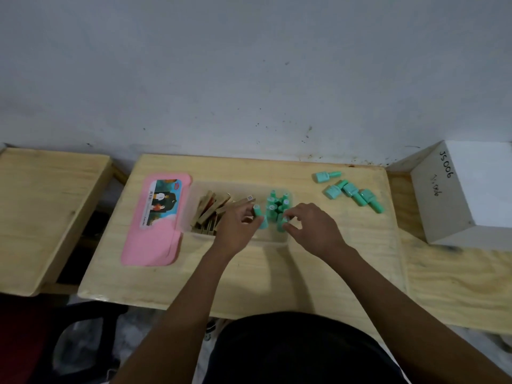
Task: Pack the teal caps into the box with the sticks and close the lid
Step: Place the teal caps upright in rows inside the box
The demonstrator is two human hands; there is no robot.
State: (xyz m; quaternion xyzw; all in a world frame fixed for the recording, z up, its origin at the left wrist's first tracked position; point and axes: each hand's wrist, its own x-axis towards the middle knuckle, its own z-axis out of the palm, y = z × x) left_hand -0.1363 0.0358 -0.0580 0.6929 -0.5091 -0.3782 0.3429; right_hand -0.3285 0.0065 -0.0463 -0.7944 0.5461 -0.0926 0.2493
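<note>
Wooden table [249, 273] holds our box [241, 187]. Our left hand [235, 228] and right hand [313, 231] each pinch a cap upright inside. Loose caps [352, 189] lie near the back right corner, closest to the right hand.

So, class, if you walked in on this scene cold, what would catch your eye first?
Two bare hands meet over a clear box at the middle of the wooden table, the left hand and right hand each pinching a teal cap. Loose caps lie scattered at the far right. The bright pink lid lies flat left of the box.
</note>
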